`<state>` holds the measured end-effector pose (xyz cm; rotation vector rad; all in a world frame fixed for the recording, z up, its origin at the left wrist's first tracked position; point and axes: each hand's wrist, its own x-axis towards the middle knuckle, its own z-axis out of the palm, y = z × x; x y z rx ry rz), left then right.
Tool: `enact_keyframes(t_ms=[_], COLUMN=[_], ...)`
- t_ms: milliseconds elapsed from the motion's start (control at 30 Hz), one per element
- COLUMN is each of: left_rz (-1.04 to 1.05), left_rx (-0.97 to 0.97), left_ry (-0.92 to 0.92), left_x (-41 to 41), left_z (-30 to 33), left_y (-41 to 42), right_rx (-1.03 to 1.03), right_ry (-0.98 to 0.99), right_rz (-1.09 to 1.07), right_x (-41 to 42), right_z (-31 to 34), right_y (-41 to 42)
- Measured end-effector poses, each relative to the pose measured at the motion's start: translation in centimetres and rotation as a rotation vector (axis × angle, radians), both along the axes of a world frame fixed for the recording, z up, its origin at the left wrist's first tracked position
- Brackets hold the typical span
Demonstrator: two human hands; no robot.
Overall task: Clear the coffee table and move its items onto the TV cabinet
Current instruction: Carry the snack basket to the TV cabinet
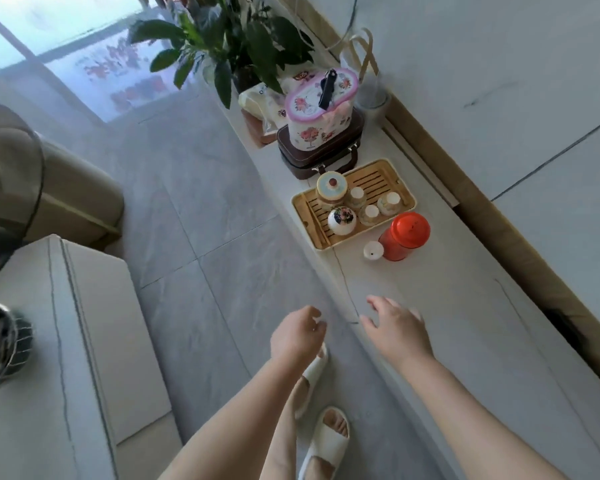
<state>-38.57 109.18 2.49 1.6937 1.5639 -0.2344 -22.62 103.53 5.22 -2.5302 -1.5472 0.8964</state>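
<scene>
Ahead, tea tray (pixel 300 205) lies beyond both empty hands (pixel 297 336).

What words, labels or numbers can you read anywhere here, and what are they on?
None can be read.
Red canister: a faint dark mark on its lid, too blurred to read.
Floral tin: flower pattern only, no lettering seen.
Window: red shapes, too blurred to read.

The TV cabinet (pixel 430 323) bears a bamboo tray (pixel 352 202), red canister (pixel 404 237) and brown case (pixel 321 152).
</scene>
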Motion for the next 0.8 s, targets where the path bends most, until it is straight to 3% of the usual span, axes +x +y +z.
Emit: enact_keyframes(t_ms=[300, 600, 800], left_rz=[0.384, 0.800, 0.900], left_rx=[-0.002, -0.029, -0.057], left_ry=[0.088, 0.046, 0.088], left_x=[-16.0, -31.2, -41.3], left_z=[3.2, 2.9, 2.0], left_y=[-7.0, -10.9, -12.7], right_rx=[-0.164, -0.112, -0.126], right_ry=[-0.027, -0.041, -0.070], right_rz=[0.379, 0.657, 0.827], right_x=[-13.1, -28.4, -40.5], right_z=[2.4, 2.0, 0.8], right_y=[-1.2, 1.4, 2.5])
